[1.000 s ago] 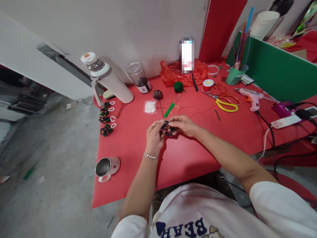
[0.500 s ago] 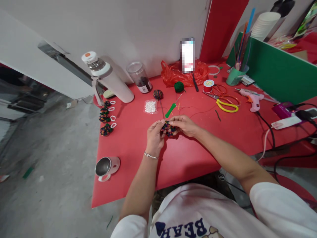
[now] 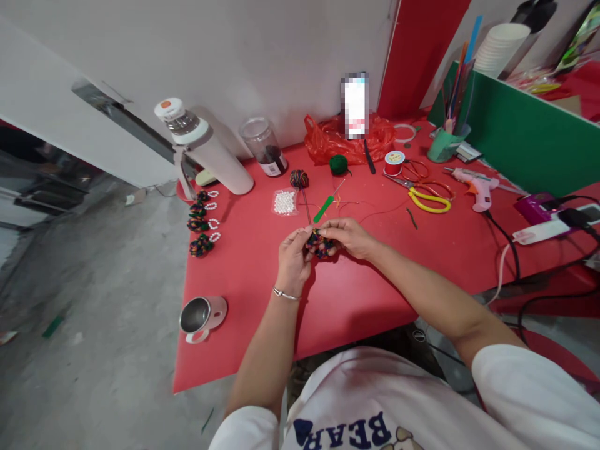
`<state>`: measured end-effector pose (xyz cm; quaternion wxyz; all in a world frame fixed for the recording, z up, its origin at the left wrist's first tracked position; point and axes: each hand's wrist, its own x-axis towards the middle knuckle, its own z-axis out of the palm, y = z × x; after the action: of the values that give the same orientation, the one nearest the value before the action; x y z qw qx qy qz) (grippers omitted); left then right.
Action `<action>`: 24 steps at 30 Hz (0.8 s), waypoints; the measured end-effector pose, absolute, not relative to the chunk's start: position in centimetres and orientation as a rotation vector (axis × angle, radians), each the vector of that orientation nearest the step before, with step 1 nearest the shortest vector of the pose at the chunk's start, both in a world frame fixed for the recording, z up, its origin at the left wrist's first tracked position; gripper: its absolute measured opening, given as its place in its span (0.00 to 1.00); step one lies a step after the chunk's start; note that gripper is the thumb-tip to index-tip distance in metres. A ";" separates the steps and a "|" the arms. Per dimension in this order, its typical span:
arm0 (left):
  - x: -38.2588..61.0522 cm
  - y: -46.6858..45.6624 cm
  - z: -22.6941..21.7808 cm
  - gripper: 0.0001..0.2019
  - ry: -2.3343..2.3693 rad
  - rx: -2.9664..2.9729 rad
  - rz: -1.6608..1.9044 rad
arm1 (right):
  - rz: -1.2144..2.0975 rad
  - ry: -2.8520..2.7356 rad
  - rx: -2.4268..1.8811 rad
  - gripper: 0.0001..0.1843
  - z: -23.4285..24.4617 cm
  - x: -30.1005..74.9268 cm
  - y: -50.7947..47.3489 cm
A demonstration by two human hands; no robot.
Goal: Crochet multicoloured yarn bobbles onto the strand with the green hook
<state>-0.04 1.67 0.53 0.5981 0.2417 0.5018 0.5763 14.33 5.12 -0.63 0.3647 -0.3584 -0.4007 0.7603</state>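
Observation:
Both my hands meet over the middle of the red table (image 3: 244,325). My left hand (image 3: 291,259) and my right hand (image 3: 347,236) are closed on a small multicoloured yarn piece (image 3: 319,244) held between their fingertips. A green-handled hook (image 3: 324,207) sticks up from my right hand's fingers, and a strand of yarn runs back to a multicoloured yarn ball (image 3: 299,179). A small bag of white beads (image 3: 285,202) lies just behind my hands.
Several finished yarn pieces with bead loops (image 3: 200,224) lie at the left edge, by a white flask (image 3: 206,149). A steel mug (image 3: 201,316) stands front left. Yellow scissors (image 3: 429,200), a pink glue gun (image 3: 477,184), a red thread spool (image 3: 394,162) and cables (image 3: 510,247) lie right.
The hands stay in place working the yarn piece; the green hook has tilted slightly. Nothing else moved.

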 end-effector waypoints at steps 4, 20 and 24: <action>0.1 1.7 0.6 0.19 1.154 0.567 1.350 | 1.932 -1.058 -0.920 0.20 -0.6 14.3 5.1; 0.0 1.5 0.5 0.17 1.158 0.617 1.382 | 1.752 -1.260 -0.942 0.21 -0.4 15.4 5.5; 0.1 1.2 0.7 0.12 1.166 0.781 1.377 | 1.637 -1.396 -0.888 0.17 0.8 16.8 5.8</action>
<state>0.15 1.22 0.68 0.5544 0.3306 0.4937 0.5828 16.79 5.79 0.78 0.3962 -0.3504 -0.5507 0.6458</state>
